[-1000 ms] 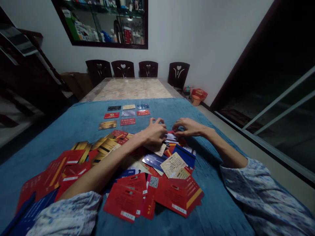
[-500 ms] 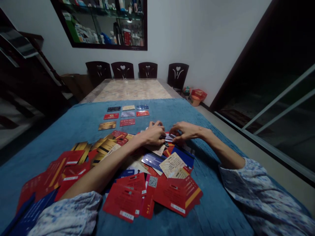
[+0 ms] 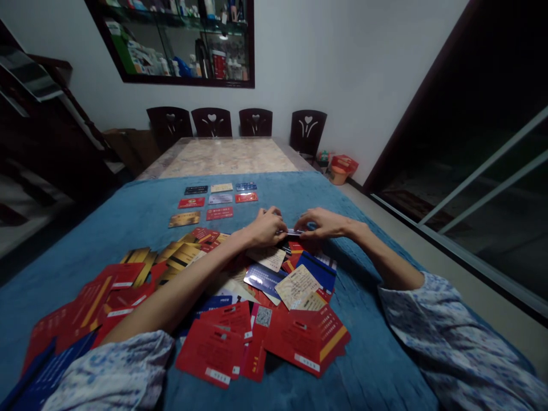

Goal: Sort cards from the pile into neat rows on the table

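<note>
A heap of red, blue, gold and cream cards lies on the blue cloth (image 3: 368, 354). At its far edge, my left hand (image 3: 268, 227) and my right hand (image 3: 323, 224) pinch a pale card (image 3: 294, 232) between them, one at each end, seen nearly edge-on. Nearer me are a cream card (image 3: 299, 287), a blue card (image 3: 263, 278) and a red card (image 3: 212, 351). Beyond my left hand, several cards lie apart in rows, among them a gold card (image 3: 184, 219), a red card (image 3: 220, 213) and a black card (image 3: 196, 190).
The cloth covers the near part of a marble table (image 3: 233, 155). Dark chairs (image 3: 308, 132) stand behind it. A red and orange bin (image 3: 341, 169) is on the floor at the right, and a glass-shelved cabinet (image 3: 188, 84) is set in the wall.
Both hands have risen slightly off the heap with the pale card, which now shows more edge-on. More of the red and blue cards beneath is uncovered.
</note>
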A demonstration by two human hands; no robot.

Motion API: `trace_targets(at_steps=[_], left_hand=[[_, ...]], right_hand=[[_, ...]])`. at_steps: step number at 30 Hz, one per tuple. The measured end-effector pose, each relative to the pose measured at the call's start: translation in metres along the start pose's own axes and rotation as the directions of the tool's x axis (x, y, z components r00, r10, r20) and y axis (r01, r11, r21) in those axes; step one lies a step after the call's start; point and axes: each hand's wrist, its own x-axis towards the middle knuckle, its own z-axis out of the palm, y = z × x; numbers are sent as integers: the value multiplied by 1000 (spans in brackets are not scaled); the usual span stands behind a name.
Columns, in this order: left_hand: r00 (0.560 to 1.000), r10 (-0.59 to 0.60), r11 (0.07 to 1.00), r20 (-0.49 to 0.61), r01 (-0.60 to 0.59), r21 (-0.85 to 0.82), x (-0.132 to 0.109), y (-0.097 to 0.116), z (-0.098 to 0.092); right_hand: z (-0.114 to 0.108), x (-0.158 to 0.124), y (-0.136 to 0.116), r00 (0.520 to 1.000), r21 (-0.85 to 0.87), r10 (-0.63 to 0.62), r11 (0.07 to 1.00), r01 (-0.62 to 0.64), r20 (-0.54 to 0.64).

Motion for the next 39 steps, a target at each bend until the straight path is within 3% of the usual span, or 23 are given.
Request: trace_targets(at_steps=[7,15,25,31,39], left_hand=[[989,-94,990,-111,81,-116,11,-5,-5],[965,-125,983,-231,89,-160,23,-15,-5],[925,-210,967,-317,150,-205,34,-25,-2],[930,-219,971,-294,179,-158,35,-28,1],[950,-241,968,-196,249,19,28,-19,1]], right_hand=[[0,-2,8,989,80,2,997,10,-151],[8,2,22,956,12,-50,998,56,-288],[30,15,41,907,-113,-4,992,-48,-420],[39,19,37,894,-109,70,985,-131,-442],[49,26,43,877,-149,69,976,-157,-476]])
